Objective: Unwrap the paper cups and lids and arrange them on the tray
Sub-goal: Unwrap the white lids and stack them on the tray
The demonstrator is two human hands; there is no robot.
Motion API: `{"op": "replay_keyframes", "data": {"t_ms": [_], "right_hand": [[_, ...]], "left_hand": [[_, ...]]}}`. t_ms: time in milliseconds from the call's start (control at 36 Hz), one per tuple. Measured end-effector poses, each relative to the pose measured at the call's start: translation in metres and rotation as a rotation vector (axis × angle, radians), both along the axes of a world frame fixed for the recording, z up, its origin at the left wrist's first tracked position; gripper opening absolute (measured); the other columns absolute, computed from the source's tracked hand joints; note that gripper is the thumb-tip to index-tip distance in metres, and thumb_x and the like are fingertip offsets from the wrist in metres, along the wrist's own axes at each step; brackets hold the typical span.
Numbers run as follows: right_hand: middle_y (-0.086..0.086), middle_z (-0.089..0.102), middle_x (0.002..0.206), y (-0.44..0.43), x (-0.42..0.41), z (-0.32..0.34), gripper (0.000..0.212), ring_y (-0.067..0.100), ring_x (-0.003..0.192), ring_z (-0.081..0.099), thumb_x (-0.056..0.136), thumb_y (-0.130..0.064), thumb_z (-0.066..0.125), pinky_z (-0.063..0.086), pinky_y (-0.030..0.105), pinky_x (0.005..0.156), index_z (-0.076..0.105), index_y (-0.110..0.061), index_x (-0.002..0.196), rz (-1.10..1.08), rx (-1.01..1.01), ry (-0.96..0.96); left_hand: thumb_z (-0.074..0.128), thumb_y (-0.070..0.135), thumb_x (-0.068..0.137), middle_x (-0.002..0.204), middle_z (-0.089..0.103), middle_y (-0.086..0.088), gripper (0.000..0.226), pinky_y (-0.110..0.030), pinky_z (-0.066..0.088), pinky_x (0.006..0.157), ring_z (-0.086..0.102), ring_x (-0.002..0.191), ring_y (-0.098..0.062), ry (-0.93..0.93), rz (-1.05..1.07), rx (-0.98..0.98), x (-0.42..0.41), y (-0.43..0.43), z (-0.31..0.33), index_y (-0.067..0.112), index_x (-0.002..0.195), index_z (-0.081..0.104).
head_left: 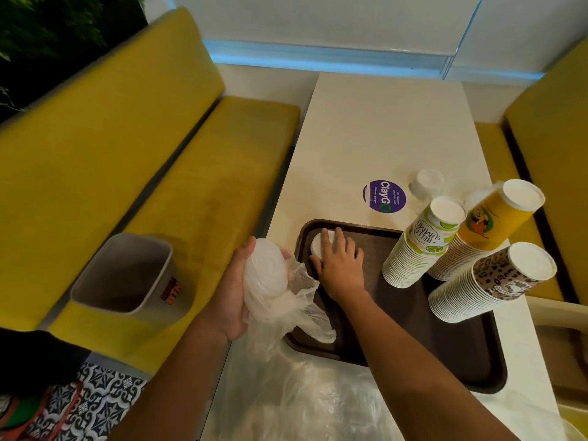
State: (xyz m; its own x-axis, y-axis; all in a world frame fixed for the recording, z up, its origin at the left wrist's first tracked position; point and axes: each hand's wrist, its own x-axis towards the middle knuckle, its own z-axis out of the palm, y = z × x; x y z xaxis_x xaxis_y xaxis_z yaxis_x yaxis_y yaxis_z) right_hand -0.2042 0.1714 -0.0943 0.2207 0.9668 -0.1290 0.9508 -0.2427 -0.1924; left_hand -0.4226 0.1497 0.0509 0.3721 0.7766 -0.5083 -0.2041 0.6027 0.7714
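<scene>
A dark brown tray (445, 354) lies on the white table. Three stacks of paper cups stand on its right side: a lime-print stack (420, 246), a yellow stack (486, 227) and a leopard-print stack (493, 281). My left hand (235, 291) grips a stack of white lids in a clear plastic bag (270, 281), left of the tray; the loose bag hangs over the tray's edge. My right hand (340, 259) rests with spread fingers on white lids (318, 243) at the tray's far left corner.
A wrapped pile of lids (426, 183) sits on the table beyond the tray, near a purple round sticker (384, 196). Crumpled clear plastic (305, 396) lies on the near table. A grey bin (127, 275) stands on the yellow bench at left.
</scene>
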Motion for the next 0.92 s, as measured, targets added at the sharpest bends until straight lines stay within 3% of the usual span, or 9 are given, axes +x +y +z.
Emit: {"op": "replay_keyframes", "data": {"t_ms": [167,250,389,500,611,694,750,833,917], "right_hand": [[0.014,-0.008,0.175,0.007,-0.002,0.001,0.076,0.042,0.16,0.006,0.108,-0.063,0.025,0.017,0.063,0.125,-0.003,-0.025,0.168,-0.013,-0.05,0.055],[0.012,-0.008,0.175,0.007,-0.004,0.008,0.082,0.043,0.159,0.005,0.104,-0.067,0.032,0.018,0.064,0.123,-0.004,-0.029,0.167,-0.053,0.016,0.123],[0.011,0.026,0.166,-0.001,-0.01,0.041,0.069,0.034,0.15,0.026,0.097,-0.044,0.05,0.033,0.056,0.12,0.036,-0.019,0.159,-0.24,0.339,0.32],[-0.005,0.051,0.132,-0.018,-0.025,0.086,0.046,0.018,0.127,0.049,0.091,-0.035,0.05,0.048,0.052,0.108,0.065,-0.021,0.132,-0.254,0.591,0.848],[-0.008,0.05,0.14,-0.054,-0.04,0.129,0.053,0.017,0.132,0.051,0.097,-0.037,0.057,0.049,0.042,0.109,0.054,-0.026,0.148,0.164,0.452,1.103],[-0.01,0.043,0.152,-0.069,-0.045,0.136,0.074,0.012,0.144,0.042,0.095,-0.041,0.071,0.042,0.027,0.115,0.039,-0.024,0.16,0.332,0.333,1.021],[-0.012,0.044,0.152,-0.071,-0.048,0.135,0.077,0.009,0.143,0.043,0.094,-0.038,0.076,0.044,0.026,0.113,0.039,-0.024,0.16,0.316,0.333,0.974],[-0.011,0.048,0.148,-0.075,-0.05,0.132,0.074,0.01,0.14,0.047,0.093,-0.035,0.078,0.045,0.03,0.113,0.043,-0.024,0.157,0.276,0.373,0.974],[-0.012,0.053,0.147,-0.078,-0.049,0.133,0.074,0.006,0.136,0.051,0.094,-0.028,0.079,0.045,0.021,0.109,0.043,-0.026,0.157,0.178,0.328,1.106]], "left_hand": [[0.052,0.071,0.09,0.118,0.073,-0.015,0.065,-0.056,0.051,0.1,0.067,0.112,-0.033,-0.005,-0.002,0.004,0.001,0.0,-0.004,0.018,0.116,0.078],[0.055,0.072,0.083,0.119,0.073,-0.015,0.069,-0.054,0.054,0.097,0.067,0.111,-0.033,0.001,-0.007,0.01,0.002,0.002,-0.003,0.017,0.116,0.078],[0.059,0.079,0.077,0.127,0.072,-0.014,0.071,-0.057,0.051,0.105,0.066,0.121,-0.034,0.01,-0.028,0.001,0.005,0.005,-0.002,0.024,0.115,0.08],[0.058,0.083,0.081,0.131,0.071,-0.011,0.071,-0.062,0.044,0.112,0.064,0.127,-0.034,0.061,-0.069,0.01,0.008,0.005,-0.002,0.029,0.123,0.076],[0.06,0.087,0.077,0.141,0.065,-0.011,0.086,-0.057,0.043,0.115,0.064,0.129,-0.031,0.04,-0.12,-0.037,0.013,0.003,-0.003,0.028,0.14,0.063],[0.038,0.071,0.096,0.121,0.076,0.006,0.047,-0.04,0.055,0.099,0.073,0.108,-0.009,0.051,-0.185,0.022,0.023,-0.003,0.007,0.04,0.121,0.063],[0.035,0.07,0.096,0.105,0.078,0.017,0.039,-0.032,0.057,0.088,0.074,0.099,0.0,0.11,-0.202,0.076,0.024,-0.005,0.01,0.046,0.114,0.06],[0.041,0.075,0.088,0.12,0.077,0.002,0.061,-0.043,0.056,0.099,0.072,0.114,-0.017,0.105,-0.232,0.048,0.022,-0.009,0.016,0.036,0.128,0.063],[0.041,0.078,0.088,0.133,0.071,-0.008,0.076,-0.054,0.048,0.111,0.067,0.124,-0.028,0.074,-0.254,-0.004,0.02,-0.009,0.016,0.029,0.143,0.057]]}}
